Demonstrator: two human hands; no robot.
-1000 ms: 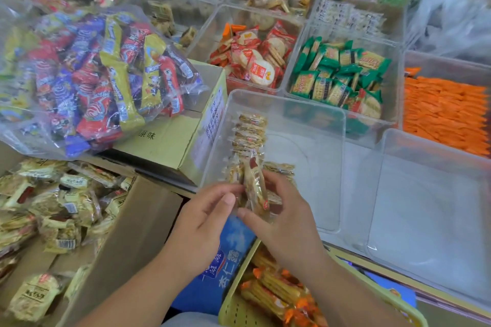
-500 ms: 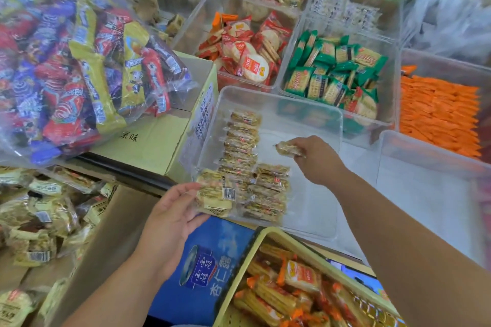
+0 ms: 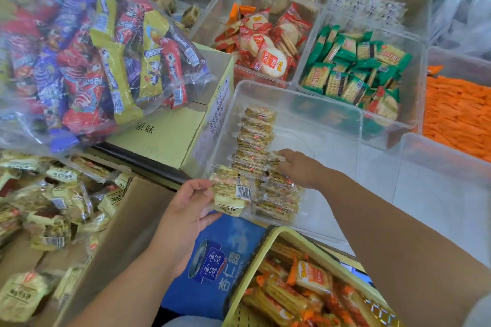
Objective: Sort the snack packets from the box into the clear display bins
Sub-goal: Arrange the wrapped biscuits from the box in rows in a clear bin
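In the head view, your left hand (image 3: pixel 186 210) is gripping a small stack of snack packets (image 3: pixel 231 190) at the near left corner of the clear bin (image 3: pixel 305 103), just beside the box (image 3: pixel 127 220). Your right hand (image 3: pixel 297 167) is reaching into the bin with its fingertips on the packet rows (image 3: pixel 256 135) along the left wall; I cannot tell whether it is pinching one or only pressing it. You are risking, I judge, the slippery stack fanning out and dropping outside the bin if that grip is loosening, and your right fingers knocking the neat rows askew.
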